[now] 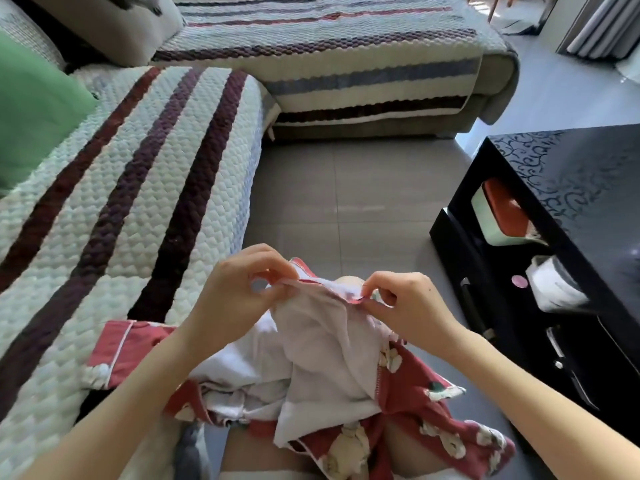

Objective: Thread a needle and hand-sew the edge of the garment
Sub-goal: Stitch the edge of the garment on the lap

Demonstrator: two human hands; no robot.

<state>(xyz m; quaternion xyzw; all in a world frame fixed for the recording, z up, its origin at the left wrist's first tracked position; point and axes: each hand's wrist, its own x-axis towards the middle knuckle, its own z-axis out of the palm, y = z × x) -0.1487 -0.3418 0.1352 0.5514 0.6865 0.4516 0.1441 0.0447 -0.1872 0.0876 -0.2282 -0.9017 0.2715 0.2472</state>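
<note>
A red garment [408, 393] with a cream animal print and a pale white inner side lies bunched over my lap. Its piped edge [322, 284] is lifted and stretched between both hands. My left hand [239, 289] pinches the edge at its left end, thumb and fingers closed on the fabric. My right hand [405, 303] pinches the same edge at its right end, fingertips pressed together on the hem. No needle or thread can be made out; they may be hidden in the fingers.
A quilted striped sofa cover [121, 209] runs along my left, with a green cushion [31, 112] on it. A glossy black low table [554, 254] stands at right, holding small boxes and dark tools on its lower shelf. Grey tiled floor [346, 188] lies ahead.
</note>
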